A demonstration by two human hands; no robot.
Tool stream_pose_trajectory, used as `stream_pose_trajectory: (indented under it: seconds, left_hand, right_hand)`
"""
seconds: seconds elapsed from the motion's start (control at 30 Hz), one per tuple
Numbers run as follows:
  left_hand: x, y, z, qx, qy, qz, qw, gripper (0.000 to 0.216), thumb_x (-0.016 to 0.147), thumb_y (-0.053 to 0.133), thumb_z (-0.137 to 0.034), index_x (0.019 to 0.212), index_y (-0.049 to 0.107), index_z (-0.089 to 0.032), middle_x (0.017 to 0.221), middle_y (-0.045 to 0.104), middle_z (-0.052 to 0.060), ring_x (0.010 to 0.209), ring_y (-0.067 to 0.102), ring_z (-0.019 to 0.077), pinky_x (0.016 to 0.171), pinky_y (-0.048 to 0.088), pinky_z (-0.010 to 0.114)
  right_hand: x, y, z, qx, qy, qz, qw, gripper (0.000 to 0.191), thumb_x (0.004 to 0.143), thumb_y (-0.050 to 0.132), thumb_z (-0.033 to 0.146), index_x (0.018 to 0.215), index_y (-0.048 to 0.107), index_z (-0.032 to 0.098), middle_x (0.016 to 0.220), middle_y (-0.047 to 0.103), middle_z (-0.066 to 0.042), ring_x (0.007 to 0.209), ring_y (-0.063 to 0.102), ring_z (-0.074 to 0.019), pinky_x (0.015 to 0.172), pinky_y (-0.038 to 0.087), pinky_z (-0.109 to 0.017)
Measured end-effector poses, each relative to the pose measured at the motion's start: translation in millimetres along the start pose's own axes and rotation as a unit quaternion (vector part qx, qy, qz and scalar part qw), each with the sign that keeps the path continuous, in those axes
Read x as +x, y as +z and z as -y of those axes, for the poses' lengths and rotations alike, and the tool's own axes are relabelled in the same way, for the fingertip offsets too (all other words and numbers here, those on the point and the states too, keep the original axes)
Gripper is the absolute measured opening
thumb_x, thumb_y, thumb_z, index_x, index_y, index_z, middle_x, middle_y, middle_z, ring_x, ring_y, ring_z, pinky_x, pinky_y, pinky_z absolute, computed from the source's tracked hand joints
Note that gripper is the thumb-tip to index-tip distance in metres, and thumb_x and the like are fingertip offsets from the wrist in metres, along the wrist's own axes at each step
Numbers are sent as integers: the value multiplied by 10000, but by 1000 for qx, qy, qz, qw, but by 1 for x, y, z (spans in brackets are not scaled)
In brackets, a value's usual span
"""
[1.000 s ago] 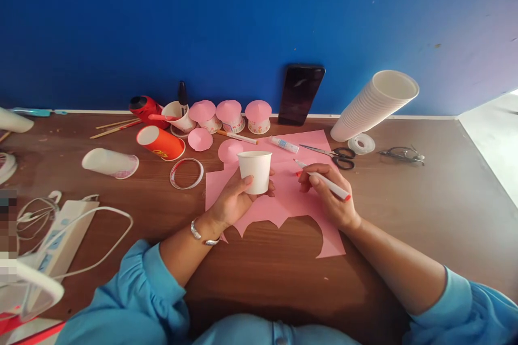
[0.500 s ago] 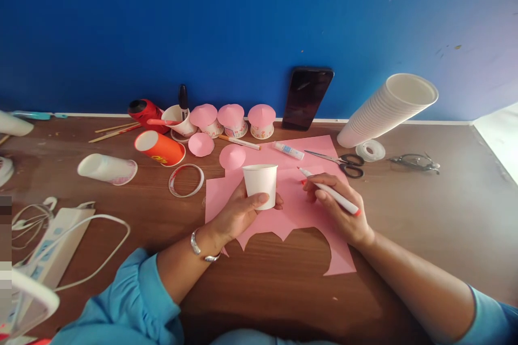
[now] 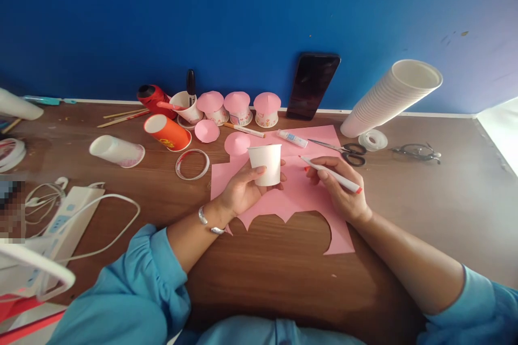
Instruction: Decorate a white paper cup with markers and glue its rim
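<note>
One white paper cup [image 3: 266, 163] upright over one pink sheet [image 3: 297, 199] on the surface, left hand [image 3: 242, 192] fingers wrapped round it. Right hand [image 3: 343, 195] fingers pinching one marker [image 3: 329, 173]. Behind: three pink-capped cups [image 3: 239, 108], two loose pink discs [image 3: 206, 130], one cup stack [image 3: 388, 98], one scissors [image 3: 345, 150].

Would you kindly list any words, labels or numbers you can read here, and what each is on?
Nothing is legible.
Orange cup: yellow print, too blurred.
Glue tube: blue label, too small.
White cup in the left hand, marker in the right hand: no print visible.
</note>
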State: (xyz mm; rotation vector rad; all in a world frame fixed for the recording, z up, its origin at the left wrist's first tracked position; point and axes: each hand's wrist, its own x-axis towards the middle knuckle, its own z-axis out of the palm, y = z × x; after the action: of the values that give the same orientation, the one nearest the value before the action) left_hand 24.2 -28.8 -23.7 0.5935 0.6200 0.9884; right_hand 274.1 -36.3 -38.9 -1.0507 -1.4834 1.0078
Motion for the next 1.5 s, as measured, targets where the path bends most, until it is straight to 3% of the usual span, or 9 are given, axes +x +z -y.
stream_pose_trajectory:
  seconds: [0.23,0.4,0.5,0.63,0.77,1.0,1.3,1.5]
  left_hand:
    - [2,-3,2,13,12,32,999,592,795,826,-336,1339,641,-194,1234,783,147,1010,779,327,894,601,501]
    - [1,-3,2,0,21,22,1000,634,784,804,-275,1389,627,-205,1176,794,108,1014,784,322,915,601,512]
    - [1,-2,2,-26,9,13,1000,524,793,804,-266,1295,670,-201,1102,798,85,1034,789,329,871,603,471]
    - [1,-1,2,-39,-2,12,999,375,872,806,-400,1158,704,-180,1069,807,97,974,799,314,809,617,443]
    - [2,-3,0,-71,-20,4,997,402,893,834,-428,1185,714,-179,1091,822,85,921,801,258,784,630,384]
    - [2,-9,2,-84,-58,-5,995,405,940,819,-403,1237,721,-147,1196,816,131,1032,795,287,896,619,408]
    - [-2,-6,0,-94,-53,-22,994,486,880,811,-249,1333,670,-146,1191,812,116,1030,799,296,903,594,405]
    - [-2,-5,0,-88,-52,-10,995,567,866,817,-247,1399,634,-184,1162,812,108,982,798,285,852,619,407]
  right_hand:
    - [5,6,-1,19,7,-74,997,341,942,804,548,1026,757,221,790,766,-12,642,705,-167,628,625,-336]
    - [8,10,21,43,-14,-113,993,321,996,719,548,981,696,229,719,700,14,564,634,-143,531,549,-296]
    - [9,11,46,76,-30,-114,990,246,1019,690,492,1069,678,251,707,670,23,596,643,-158,539,548,-300]
    - [14,23,65,144,-11,-72,987,251,997,711,493,937,682,251,739,669,0,597,612,-153,550,548,-313]
    - [20,42,50,244,43,-64,967,364,921,811,496,770,599,242,702,599,32,560,570,-122,527,504,-277]
    - [17,48,16,286,114,-46,950,322,864,869,488,879,680,229,724,623,36,582,606,-132,548,502,-277]
    - [16,45,16,335,184,-36,923,231,864,859,398,882,700,231,711,680,31,606,622,-118,604,499,-258]
    - [19,43,18,354,197,-29,914,278,875,849,452,841,693,225,742,667,26,594,589,-111,566,482,-257]
